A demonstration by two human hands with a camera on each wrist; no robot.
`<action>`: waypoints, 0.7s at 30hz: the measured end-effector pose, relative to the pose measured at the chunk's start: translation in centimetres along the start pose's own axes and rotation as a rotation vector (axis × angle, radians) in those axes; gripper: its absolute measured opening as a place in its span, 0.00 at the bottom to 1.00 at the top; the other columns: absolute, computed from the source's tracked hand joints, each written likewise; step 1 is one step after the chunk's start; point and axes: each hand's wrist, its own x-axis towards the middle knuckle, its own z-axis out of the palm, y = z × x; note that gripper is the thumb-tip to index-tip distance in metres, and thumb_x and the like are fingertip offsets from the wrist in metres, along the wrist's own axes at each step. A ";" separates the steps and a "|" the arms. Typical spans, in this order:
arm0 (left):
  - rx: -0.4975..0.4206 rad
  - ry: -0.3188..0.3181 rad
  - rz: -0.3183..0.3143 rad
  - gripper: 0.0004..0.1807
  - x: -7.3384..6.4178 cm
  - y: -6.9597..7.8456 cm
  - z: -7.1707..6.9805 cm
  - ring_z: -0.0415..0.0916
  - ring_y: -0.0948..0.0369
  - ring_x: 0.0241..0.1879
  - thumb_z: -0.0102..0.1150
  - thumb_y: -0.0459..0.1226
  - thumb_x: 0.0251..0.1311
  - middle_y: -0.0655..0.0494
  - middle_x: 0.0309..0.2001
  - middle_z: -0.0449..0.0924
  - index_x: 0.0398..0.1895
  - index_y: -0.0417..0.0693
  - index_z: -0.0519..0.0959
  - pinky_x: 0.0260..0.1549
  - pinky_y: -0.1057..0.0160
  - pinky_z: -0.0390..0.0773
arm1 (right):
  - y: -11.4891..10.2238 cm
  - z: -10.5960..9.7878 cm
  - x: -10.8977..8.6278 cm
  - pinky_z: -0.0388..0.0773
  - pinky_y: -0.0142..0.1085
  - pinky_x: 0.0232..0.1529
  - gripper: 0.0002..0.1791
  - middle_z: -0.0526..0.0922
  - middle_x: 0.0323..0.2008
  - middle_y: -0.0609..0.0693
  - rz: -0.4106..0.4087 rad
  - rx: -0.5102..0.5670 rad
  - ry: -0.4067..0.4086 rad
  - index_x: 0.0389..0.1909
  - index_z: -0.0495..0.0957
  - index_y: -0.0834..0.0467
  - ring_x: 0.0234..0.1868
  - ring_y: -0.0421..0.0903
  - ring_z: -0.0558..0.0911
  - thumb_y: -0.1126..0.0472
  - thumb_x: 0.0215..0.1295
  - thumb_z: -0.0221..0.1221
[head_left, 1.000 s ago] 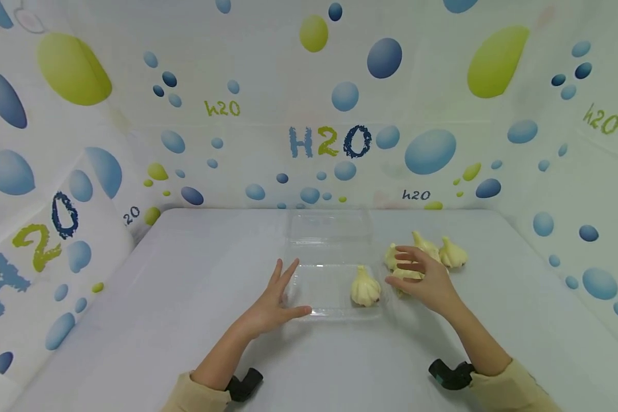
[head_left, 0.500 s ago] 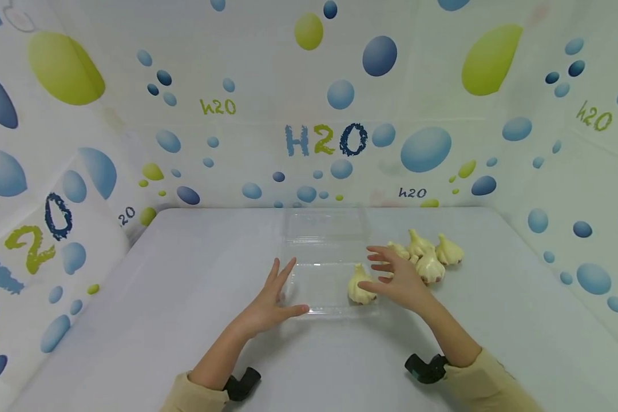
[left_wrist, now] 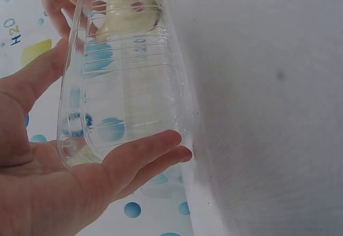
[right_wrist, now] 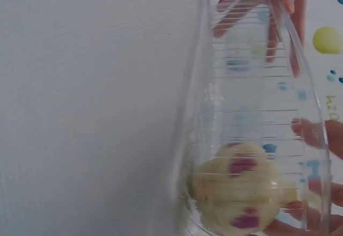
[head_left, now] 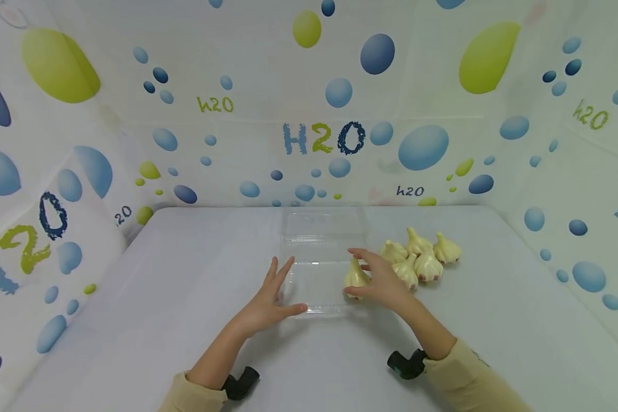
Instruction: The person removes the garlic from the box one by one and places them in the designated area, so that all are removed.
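A clear plastic clamshell box (head_left: pixel 314 309) lies on the table with its lid (head_left: pixel 324 223) folded back. In its right end stands a pale garlic bulb (head_left: pixel 355 280), stem up, with reddish patches underneath seen through the right wrist view (right_wrist: pixel 236 187). My right hand (head_left: pixel 383 280) hovers over that end, thumb and fingers spread apart around the bulb's stem; in the right wrist view the fingertips (right_wrist: pixel 303 131) are level with its top. At the opposite end my left hand (head_left: pixel 265 303) has its fingers spread along the box wall, its fingertips (left_wrist: pixel 171 137) against the clear plastic.
Several more garlic bulbs (head_left: pixel 428 266) cluster on the white table (head_left: pixel 195 274) just right of the box. A white sheet (head_left: pixel 257 68) printed with blue and green spots hangs behind. Black wrist cameras (head_left: pixel 408 365) sit below both wrists.
My right hand has moved left from the garlic cluster to over the bulb in the box. The left hand has kept its place at the box's left end.
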 end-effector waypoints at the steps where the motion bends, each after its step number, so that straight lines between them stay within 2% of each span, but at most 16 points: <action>1: -0.003 0.000 0.000 0.52 0.0 0.0 0.0 0.37 0.42 0.68 0.68 0.42 0.49 0.47 0.71 0.23 0.72 0.63 0.44 0.55 0.40 0.59 | 0.0 0.1 0.1 0.71 0.47 0.51 0.41 0.70 0.55 0.63 -0.015 -0.011 0.008 0.61 0.65 0.62 0.53 0.60 0.73 0.66 0.43 0.71; 4: -0.012 -0.002 -0.008 0.52 -0.2 0.1 -0.2 0.38 0.41 0.68 0.67 0.42 0.49 0.48 0.71 0.22 0.72 0.63 0.43 0.55 0.40 0.59 | 0.2 0.6 0.5 0.73 0.46 0.49 0.39 0.71 0.54 0.62 -0.064 -0.045 0.023 0.59 0.67 0.63 0.51 0.59 0.74 0.68 0.41 0.71; 7: -0.014 -0.005 -0.012 0.52 -0.3 0.2 -0.3 0.38 0.40 0.68 0.67 0.42 0.49 0.47 0.71 0.23 0.72 0.62 0.43 0.55 0.38 0.58 | 0.3 0.9 0.7 0.74 0.45 0.48 0.38 0.72 0.55 0.60 -0.078 -0.066 0.015 0.58 0.70 0.60 0.50 0.58 0.75 0.69 0.40 0.71; 11: -0.007 -0.003 -0.017 0.52 -0.4 0.2 -0.3 0.37 0.41 0.68 0.67 0.42 0.49 0.47 0.71 0.23 0.72 0.62 0.44 0.55 0.38 0.58 | 0.6 1.2 0.9 0.73 0.45 0.49 0.37 0.72 0.55 0.56 -0.071 -0.063 -0.012 0.57 0.72 0.57 0.52 0.56 0.74 0.69 0.40 0.71; 17: -0.011 -0.004 -0.009 0.52 -0.2 0.1 -0.2 0.36 0.42 0.68 0.68 0.42 0.48 0.48 0.71 0.23 0.72 0.62 0.44 0.56 0.39 0.58 | 1.0 1.3 1.1 0.72 0.46 0.50 0.38 0.73 0.56 0.55 -0.040 -0.115 -0.025 0.57 0.72 0.56 0.53 0.56 0.74 0.67 0.39 0.72; 21: -0.012 -0.002 -0.008 0.52 -0.1 0.1 -0.1 0.37 0.42 0.68 0.68 0.42 0.48 0.48 0.71 0.23 0.72 0.62 0.44 0.56 0.40 0.59 | 1.0 1.1 1.0 0.76 0.45 0.44 0.38 0.73 0.56 0.55 -0.004 -0.041 -0.038 0.58 0.71 0.57 0.50 0.59 0.76 0.65 0.40 0.72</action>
